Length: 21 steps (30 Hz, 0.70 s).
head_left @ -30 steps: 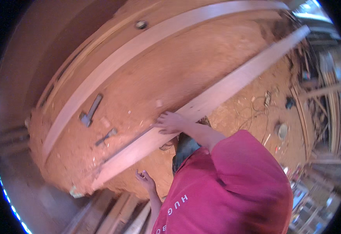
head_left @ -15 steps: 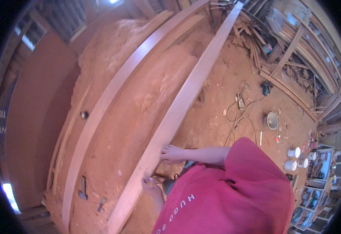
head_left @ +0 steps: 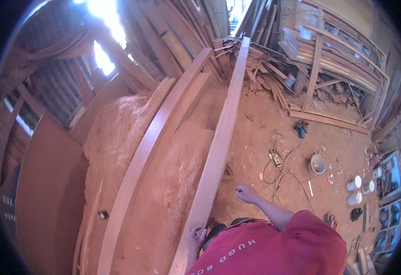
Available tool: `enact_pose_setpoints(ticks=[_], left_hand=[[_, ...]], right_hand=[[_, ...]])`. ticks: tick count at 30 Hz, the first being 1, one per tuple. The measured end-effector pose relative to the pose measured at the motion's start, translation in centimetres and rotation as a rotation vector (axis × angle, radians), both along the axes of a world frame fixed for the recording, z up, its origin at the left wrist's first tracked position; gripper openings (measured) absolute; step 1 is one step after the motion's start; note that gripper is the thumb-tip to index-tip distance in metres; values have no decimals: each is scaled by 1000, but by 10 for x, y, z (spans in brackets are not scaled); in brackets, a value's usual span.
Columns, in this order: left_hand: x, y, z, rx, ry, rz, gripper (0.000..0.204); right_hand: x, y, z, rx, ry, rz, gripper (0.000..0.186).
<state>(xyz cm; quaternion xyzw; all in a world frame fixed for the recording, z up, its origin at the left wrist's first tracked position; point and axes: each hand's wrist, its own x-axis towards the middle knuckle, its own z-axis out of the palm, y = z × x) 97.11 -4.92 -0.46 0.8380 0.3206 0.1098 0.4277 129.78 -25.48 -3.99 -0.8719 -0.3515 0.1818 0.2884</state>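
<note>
A long, planed reddish-brown plank (head_left: 217,151) runs from the lower middle to the far end of the room. At its near right edge my left hand (head_left: 196,238) touches the wood, thumb and fingers loosely bent and apart. My right hand (head_left: 247,194) is off the plank, held out to the right above the dirt floor. Its fingers are curled in; a small dark spot shows at them, too small to name. Left of this plank lies a second long board (head_left: 136,169), above heaped sawdust.
Sawdust (head_left: 182,178) fills the gap between the boards. A small round dark object (head_left: 103,215) lies by the left board. On the right floor are a teal power tool (head_left: 300,129), a power strip (head_left: 274,157) with tangled cords, a grey bucket (head_left: 316,164) and white tubs (head_left: 354,183). Scrap wood (head_left: 260,75) is piled far off.
My right hand has lifted off the plank and swung right, its fingers now curled. My left hand stays at the plank's near edge. The view has tilted up towards the far wall.
</note>
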Motion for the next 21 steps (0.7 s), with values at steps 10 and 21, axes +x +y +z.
enact_pose_setpoints(ticks=[10, 21], left_hand=[[146, 52, -6, 186, 53, -63, 77], [274, 18, -72, 434, 696, 277, 129]], right_hand=[[151, 50, 59, -220, -507, 328, 42], [348, 181, 54, -423, -722, 830, 113]])
